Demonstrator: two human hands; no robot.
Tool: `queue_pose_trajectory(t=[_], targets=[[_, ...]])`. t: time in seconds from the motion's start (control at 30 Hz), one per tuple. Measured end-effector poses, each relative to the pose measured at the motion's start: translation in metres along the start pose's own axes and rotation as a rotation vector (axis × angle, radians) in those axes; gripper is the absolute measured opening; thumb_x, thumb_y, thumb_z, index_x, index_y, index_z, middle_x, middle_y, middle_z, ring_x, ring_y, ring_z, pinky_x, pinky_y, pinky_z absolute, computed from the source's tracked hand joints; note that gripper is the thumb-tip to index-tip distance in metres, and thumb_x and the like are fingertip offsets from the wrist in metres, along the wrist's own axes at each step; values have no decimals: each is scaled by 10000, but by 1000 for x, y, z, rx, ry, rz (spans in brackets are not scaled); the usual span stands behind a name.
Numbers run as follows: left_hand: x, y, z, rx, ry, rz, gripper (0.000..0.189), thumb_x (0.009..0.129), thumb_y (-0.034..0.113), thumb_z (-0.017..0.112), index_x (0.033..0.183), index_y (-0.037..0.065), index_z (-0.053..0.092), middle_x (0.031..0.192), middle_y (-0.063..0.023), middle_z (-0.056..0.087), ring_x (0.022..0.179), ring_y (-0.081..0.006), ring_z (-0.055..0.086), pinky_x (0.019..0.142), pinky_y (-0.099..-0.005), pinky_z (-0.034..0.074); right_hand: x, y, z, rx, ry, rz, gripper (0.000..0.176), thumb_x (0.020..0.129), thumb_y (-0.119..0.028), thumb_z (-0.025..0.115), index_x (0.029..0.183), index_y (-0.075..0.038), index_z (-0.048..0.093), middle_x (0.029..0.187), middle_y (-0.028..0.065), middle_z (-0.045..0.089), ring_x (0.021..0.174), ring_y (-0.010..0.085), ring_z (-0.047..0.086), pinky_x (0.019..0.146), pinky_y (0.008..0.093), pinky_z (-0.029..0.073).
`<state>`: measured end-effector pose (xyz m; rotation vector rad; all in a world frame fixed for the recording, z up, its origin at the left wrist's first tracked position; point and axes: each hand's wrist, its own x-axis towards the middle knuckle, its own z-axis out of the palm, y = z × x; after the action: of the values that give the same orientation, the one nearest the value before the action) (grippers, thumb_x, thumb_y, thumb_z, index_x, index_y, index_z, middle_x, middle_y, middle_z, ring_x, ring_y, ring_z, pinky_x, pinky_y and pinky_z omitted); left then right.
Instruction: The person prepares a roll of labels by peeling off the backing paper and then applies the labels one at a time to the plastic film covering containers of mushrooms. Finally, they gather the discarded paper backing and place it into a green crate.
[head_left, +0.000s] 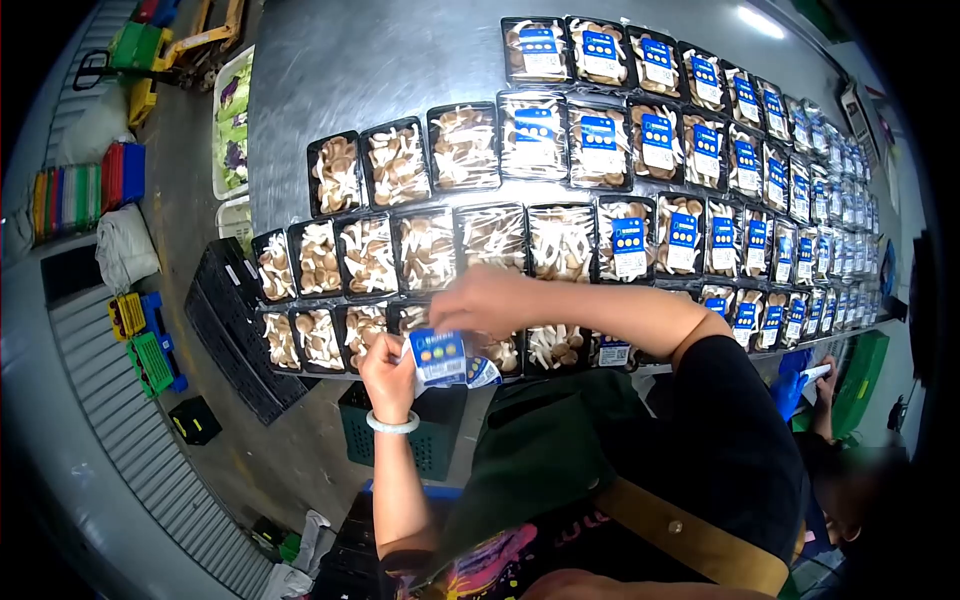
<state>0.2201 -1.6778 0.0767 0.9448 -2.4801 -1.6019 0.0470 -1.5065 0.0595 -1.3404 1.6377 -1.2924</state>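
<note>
My left hand (388, 378), with a pale bangle at the wrist, is closed on a strip of blue-and-white labels (440, 357) near the table's front edge. Part of the strip (484, 373) hangs curled to the right. My right hand (485, 303) is just above the strip, over the mushroom trays, its fingers bent together and slightly blurred; what is between them is hidden. Beneath and around my hands are black trays of wrapped mushrooms (428, 250). Trays on the left have no label, while those to the right, such as one tray (628, 240), carry blue labels.
Rows of packs cover the metal table (350, 60) toward its right end. A green crate (430, 440) stands below the front edge. Black crates (235, 330) and a box of vegetables (233, 125) are at the left. At the far right, another person's hand (826, 385) holds something white.
</note>
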Motion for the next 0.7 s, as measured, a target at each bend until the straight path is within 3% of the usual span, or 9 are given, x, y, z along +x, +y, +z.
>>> queue_pose_trajectory(t=[0.07,0.13,0.2,0.23,0.37,0.43,0.53,0.57,0.7], targets=[[-3,5,-4,115,78,186,365,788,-55,701,631,26,381,699,-51,618,622,-75,443,544,-228,369,9,15,-25,-146,194,-163,162,899,-259,615,962,-136,699,875,35,706,768,216,672,709,352,535],[-8,-21,-19,124,184,36,378,787,-97,655,620,26,339,958,-166,713,673,-90,497,595,-229,403,29,24,-72,-48,376,297,163,877,-233,680,986,-114,704,901,23,701,812,151,667,796,304,540],[-6,-8,-26,-287,233,90,335,788,-135,582,629,31,338,983,-216,701,739,-105,553,663,-233,446,43,48,-122,59,637,380,340,815,-265,765,1057,-53,656,817,33,651,767,122,613,700,268,494],[-7,-10,-32,-349,219,101,294,809,-148,533,679,53,361,1032,-263,675,838,-177,625,765,-270,489,47,67,-136,39,583,413,373,798,-260,779,1061,-42,631,835,39,647,777,101,592,668,271,465],[-7,2,-36,-397,272,26,198,811,-130,582,761,18,460,884,-164,659,837,-158,609,792,-265,484,63,154,-128,-359,491,320,425,746,-260,807,1052,-39,611,867,115,655,765,229,613,677,350,473],[-8,16,-31,-283,334,19,140,754,-152,602,820,-29,590,858,-106,662,796,-135,602,743,-237,471,66,173,-120,-738,402,450,491,710,-290,805,1100,-72,603,974,115,671,977,311,630,810,409,499],[-8,7,-43,28,226,198,207,717,-137,641,886,-21,673,878,-98,670,795,-145,611,726,-243,469,66,156,-113,-994,407,420,462,712,-262,795,1092,-89,597,996,93,650,1003,299,607,827,417,494],[-10,14,-42,37,223,138,174,692,-126,660,826,-15,675,879,-98,672,824,-161,625,726,-262,475,63,154,-109,-991,406,423,462,712,-262,795,1092,-89,597,996,93,650,1003,299,607,827,417,494],[-11,14,-38,8,195,207,156,703,-125,662,824,-27,664,892,-101,679,838,-172,634,751,-268,486,52,159,-93,-989,314,66,334,735,-134,708,1053,-92,617,1013,68,607,1000,278,594,835,420,484]])
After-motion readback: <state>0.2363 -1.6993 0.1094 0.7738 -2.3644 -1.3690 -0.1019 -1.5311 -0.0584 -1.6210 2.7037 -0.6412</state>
